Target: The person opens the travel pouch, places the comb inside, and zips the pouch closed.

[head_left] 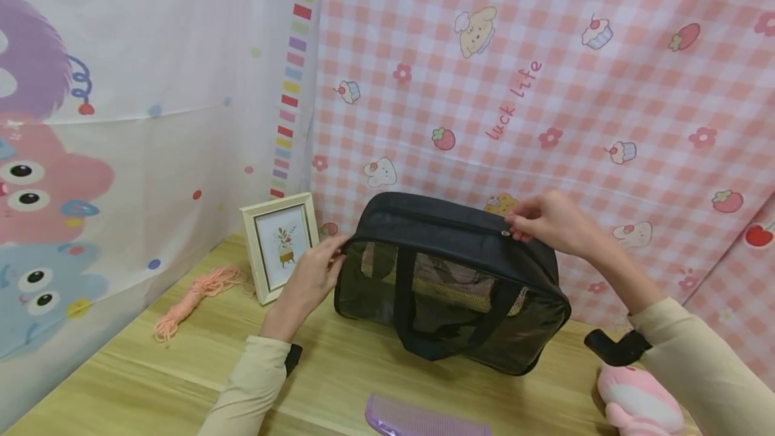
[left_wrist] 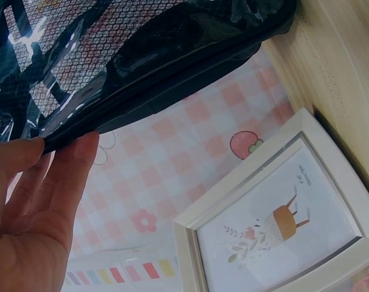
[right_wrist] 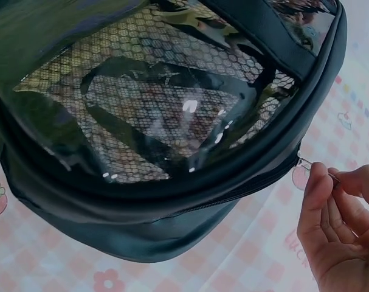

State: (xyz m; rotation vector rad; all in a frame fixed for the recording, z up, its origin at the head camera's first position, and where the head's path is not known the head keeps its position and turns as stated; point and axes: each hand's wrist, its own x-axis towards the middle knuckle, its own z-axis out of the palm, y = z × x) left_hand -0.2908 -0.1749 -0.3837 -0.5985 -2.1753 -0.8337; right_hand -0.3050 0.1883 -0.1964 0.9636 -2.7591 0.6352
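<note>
A black bag (head_left: 448, 274) with a see-through front and a hanging strap handle stands on the table; mesh shows through its clear panel. My left hand (head_left: 311, 278) pinches the bag's upper left edge, thumb on one side and fingers on the other, as the left wrist view (left_wrist: 41, 201) confirms. At the top right, my right hand (head_left: 554, 221) pinches the small metal zipper pull (right_wrist: 304, 163) between thumb and fingertips. The zipper runs along the bag's top; how far it is parted there I cannot tell.
Left of the bag stands a cream picture frame (head_left: 262, 261), beside a bundle of peach yarn (head_left: 195, 298). A purple comb (head_left: 424, 419) lies at the front edge. Near the right forearm is a pink plush toy (head_left: 642, 401). Patterned cloths (head_left: 424, 106) hang behind.
</note>
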